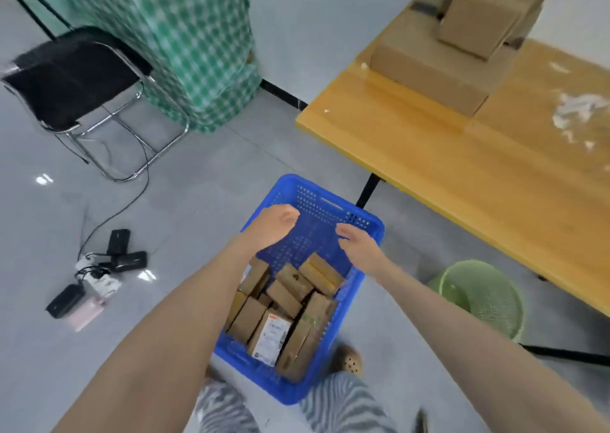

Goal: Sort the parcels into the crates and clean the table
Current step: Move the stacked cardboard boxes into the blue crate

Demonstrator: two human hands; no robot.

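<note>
A blue plastic crate [346,221] stands on the floor in front of me, holding several small brown cardboard parcels [290,294]; one carries a white label [272,338]. My left hand [275,223] hovers over the crate's far left side with fingers loosely curled and holds nothing. My right hand [358,242] hovers over the crate's right side, fingers relaxed, also holding nothing. On the yellow wooden table [462,175] at the right lie larger cardboard boxes [432,69], one smaller box [478,20] stacked on top. White scraps [576,112] lie scattered on the tabletop.
A green mesh waste bin [482,300] stands under the table edge. A black folding chair [76,82] and a green checked cloth [185,36] are at the left. Chargers, a power strip and cables [99,271] lie on the grey floor. My feet are beside the crate.
</note>
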